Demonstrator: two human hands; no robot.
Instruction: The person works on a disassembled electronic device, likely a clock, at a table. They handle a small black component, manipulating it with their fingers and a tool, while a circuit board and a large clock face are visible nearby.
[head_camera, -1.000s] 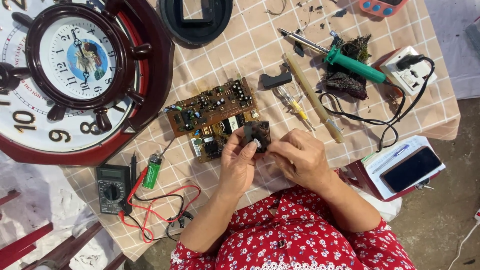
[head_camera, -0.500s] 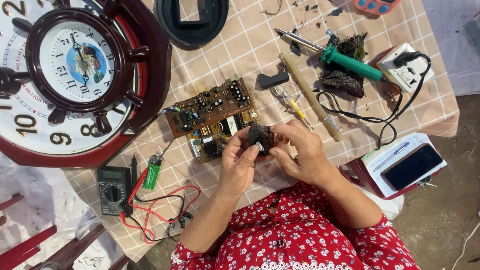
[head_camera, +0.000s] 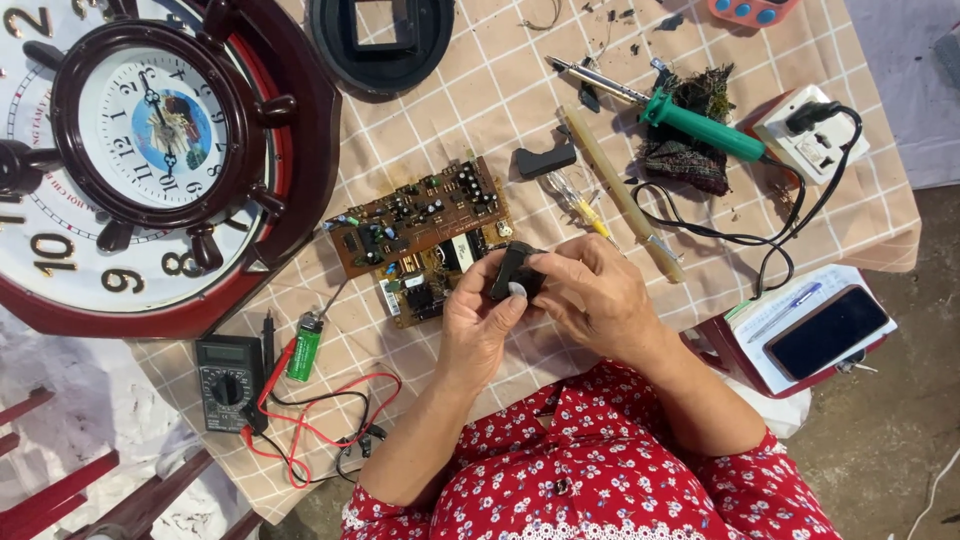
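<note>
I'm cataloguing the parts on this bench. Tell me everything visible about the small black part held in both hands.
The small black part is a dark, blocky piece, plastic by its look, with a pale round spot at its lower end. It is held tilted above the checked tablecloth, just beside the brown circuit board. The left hand pinches it from below, thumb against it; the right hand grips its upper side with the fingertips. Finer detail is too small to tell.

A circuit board lies just beyond the hands, clock far left, phone right.
</note>
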